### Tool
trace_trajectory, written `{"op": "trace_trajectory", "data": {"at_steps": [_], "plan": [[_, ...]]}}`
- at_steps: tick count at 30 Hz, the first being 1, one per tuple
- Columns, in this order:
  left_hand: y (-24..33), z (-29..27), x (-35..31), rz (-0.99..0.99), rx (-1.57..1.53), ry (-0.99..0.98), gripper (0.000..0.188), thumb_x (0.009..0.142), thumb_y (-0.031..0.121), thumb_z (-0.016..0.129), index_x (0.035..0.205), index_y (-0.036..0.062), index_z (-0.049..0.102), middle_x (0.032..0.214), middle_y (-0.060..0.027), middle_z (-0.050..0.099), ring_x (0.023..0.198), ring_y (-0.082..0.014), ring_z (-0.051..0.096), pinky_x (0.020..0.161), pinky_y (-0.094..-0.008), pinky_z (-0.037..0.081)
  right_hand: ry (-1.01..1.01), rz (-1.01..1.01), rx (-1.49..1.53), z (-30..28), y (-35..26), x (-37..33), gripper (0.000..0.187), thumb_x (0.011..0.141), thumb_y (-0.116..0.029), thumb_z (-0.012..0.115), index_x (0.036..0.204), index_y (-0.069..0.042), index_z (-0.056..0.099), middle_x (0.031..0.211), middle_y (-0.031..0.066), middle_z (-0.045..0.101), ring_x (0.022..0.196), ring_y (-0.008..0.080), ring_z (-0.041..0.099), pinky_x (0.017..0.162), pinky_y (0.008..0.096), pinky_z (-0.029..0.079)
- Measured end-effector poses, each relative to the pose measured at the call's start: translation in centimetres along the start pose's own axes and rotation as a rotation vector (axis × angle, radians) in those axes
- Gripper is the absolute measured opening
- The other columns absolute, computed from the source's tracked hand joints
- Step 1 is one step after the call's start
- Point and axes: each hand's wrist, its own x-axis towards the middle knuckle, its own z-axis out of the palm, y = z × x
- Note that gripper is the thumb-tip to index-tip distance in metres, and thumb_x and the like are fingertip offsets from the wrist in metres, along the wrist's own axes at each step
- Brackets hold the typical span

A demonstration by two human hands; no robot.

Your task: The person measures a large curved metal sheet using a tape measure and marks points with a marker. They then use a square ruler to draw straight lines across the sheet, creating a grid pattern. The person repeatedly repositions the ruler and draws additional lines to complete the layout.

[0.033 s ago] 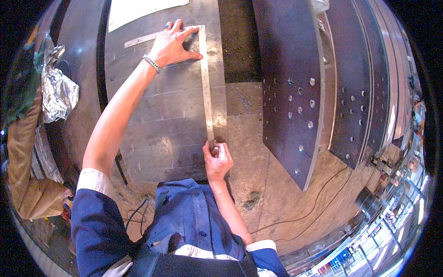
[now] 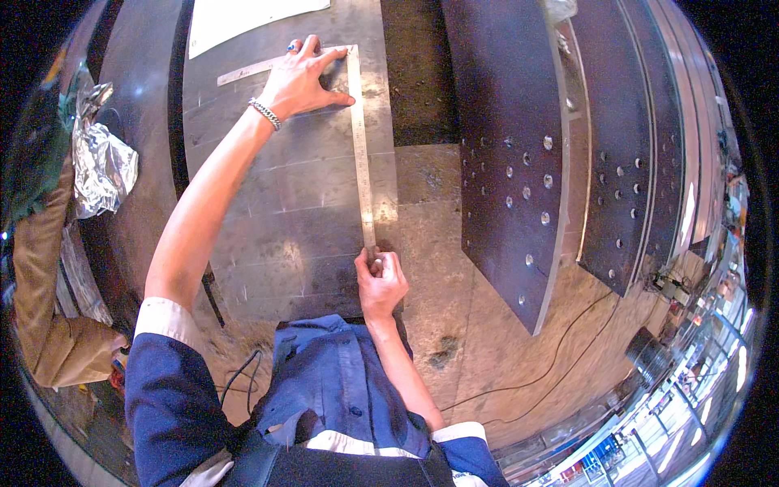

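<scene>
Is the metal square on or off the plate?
On: the L-shaped metal square lies across the plate's face, left hand spread over one arm.

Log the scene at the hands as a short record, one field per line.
Left hand: spread, over the square's short leg near its corner
Right hand: fingers curled at the lower end of the long leg; exact grip unclear
Tool: L-shaped metal square, long leg pointing toward the person
Surface: grey metal plate
Far end: white sheet on the plate
Right side: dark plates with holes
Left side: crumpled silvery material; another person's brown sleeve
</scene>
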Motion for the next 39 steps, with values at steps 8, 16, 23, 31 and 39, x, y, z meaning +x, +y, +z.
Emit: {"op": "trace_trajectory", "data": {"at_steps": [8,16,23,31,39], "plan": [[-0.2,-0.1,0.5,-0.023,0.007,-0.001,0.088,0.068,0.068,0.082,0.141,0.0269,0.057,0.123,-0.0191,0.054,0.117,-0.0416,0.056,0.100,-0.0513,0.051,0.065,0.012,0.065,0.6,-0.5,0.9,0.024,0.081,-0.015,0.085,0.079,-0.005,0.063,0.061,0.0034,0.054,0.050,0.0111,0.049,0.049,0.0300,0.043],[-0.2,-0.2,0.5,-0.039,-0.033,-0.041,0.096,0.064,0.073,0.081,0.144,0.0279,0.053,0.133,-0.0232,0.051,0.125,-0.0510,0.053,0.105,-0.0563,0.048,0.060,-0.001,0.041,0.7,-0.2,0.9,0.027,0.081,-0.016,0.085,0.077,-0.005,0.060,0.059,0.0042,0.053,0.048,0.0130,0.048,0.049,0.0309,0.043],[-0.2,0.8,0.1,-0.034,0.029,0.011,0.105,0.059,0.076,0.082,0.147,0.0282,0.050,0.136,-0.0239,0.049,0.129,-0.0498,0.049,0.104,-0.0577,0.048,0.048,-0.007,0.056,0.8,0.3,0.7,0.024,0.082,-0.016,0.084,0.080,-0.004,0.062,0.061,0.0047,0.055,0.050,0.0118,0.049,0.049,0.0304,0.043],[0.6,0.9,-0.2,-0.076,-0.007,-0.096,0.123,0.053,0.077,0.084,0.156,0.0259,0.039,0.154,-0.0313,0.035,0.142,-0.0540,0.035,0.113,-0.0595,0.041,0.055,-0.029,0.047,0.4,-0.3,1.1,0.024,0.082,-0.016,0.084,0.081,-0.004,0.063,0.062,0.0043,0.055,0.052,0.0123,0.050,0.050,0.0311,0.043],[0.9,0.1,0.0,-0.101,-0.037,-0.176,0.131,0.051,0.080,0.084,0.159,0.0255,0.033,0.159,-0.0353,0.025,0.145,-0.0587,0.026,0.116,-0.0612,0.036,0.032,0.005,0.066,0.4,-0.2,0.8,0.024,0.083,-0.016,0.084,0.081,-0.004,0.062,0.061,0.0039,0.054,0.052,0.0118,0.049,0.050,0.0308,0.044]]}}
